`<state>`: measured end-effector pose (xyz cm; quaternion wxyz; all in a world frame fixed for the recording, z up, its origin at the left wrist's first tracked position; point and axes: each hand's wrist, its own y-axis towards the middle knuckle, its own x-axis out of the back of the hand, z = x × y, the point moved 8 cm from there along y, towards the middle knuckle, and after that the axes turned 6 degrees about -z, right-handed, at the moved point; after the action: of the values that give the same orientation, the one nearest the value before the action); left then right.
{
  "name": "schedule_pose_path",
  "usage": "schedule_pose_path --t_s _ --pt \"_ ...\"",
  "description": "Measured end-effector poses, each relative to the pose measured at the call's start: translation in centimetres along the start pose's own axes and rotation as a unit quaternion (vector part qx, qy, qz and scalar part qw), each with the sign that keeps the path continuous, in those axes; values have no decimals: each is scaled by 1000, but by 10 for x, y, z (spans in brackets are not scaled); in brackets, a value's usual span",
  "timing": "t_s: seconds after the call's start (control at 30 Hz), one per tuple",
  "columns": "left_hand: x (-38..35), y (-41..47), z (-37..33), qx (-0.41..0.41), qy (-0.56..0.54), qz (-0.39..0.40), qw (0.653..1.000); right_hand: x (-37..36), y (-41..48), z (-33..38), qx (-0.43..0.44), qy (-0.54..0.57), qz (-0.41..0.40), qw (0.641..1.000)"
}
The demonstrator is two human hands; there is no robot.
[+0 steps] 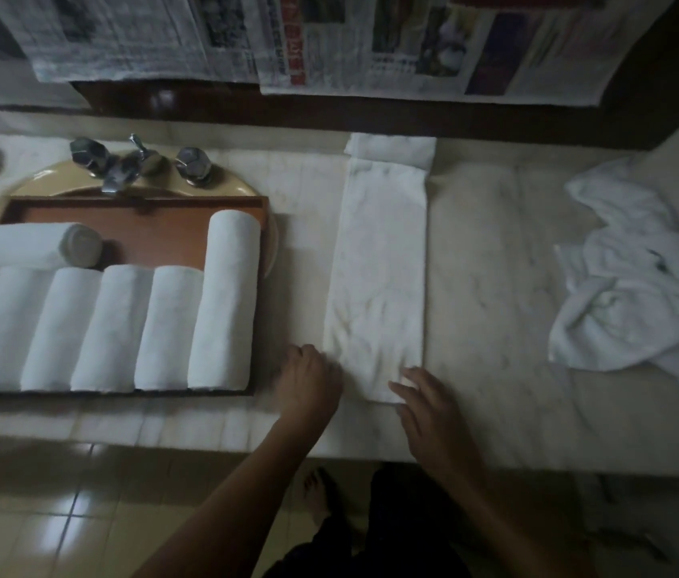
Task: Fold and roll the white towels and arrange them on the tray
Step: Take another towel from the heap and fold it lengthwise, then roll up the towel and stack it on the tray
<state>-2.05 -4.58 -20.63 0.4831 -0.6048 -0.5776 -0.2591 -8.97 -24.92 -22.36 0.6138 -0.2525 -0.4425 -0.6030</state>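
A chrome faucet (pixel 114 177) with 2 knobs stands at the back of a beige basin (pixel 242 187) set in a pale marble counter (pixel 496 264). Newspaper sheets (pixel 329 39) hang above it, and glossy floor tiles (pixel 58 515) lie below.

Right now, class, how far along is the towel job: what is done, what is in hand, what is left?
Done: rolled towels lie in a row on the wooden tray. In hand: a folded towel strip lies flat on the counter, not yet rolled, left hand and right hand at its near end. Left: the crumpled towels on the right.
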Motion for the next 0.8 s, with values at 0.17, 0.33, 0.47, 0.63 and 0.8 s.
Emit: schedule_pose_path --t_s 0.17,0.33,0.47,0.63,0.8 --pt "-4 -1 -5 10 -86 22 996 4 -7 -5 10 -16 -26 999" --pt "-12 -28 6 39 -211 27 976 22 -23 -17 -20 -46 -17 999" --pt "-14 -49 2 -59 -105 -14 993 30 -34 -7 -48 -48 -2 998" --pt "-26 -69 -23 -288 18 -69 955 8 -28 18 -49 -72 67 994" --pt "-52 -63 0 -339 113 8 934 -3 -43 -16 -38 -160 138 977"
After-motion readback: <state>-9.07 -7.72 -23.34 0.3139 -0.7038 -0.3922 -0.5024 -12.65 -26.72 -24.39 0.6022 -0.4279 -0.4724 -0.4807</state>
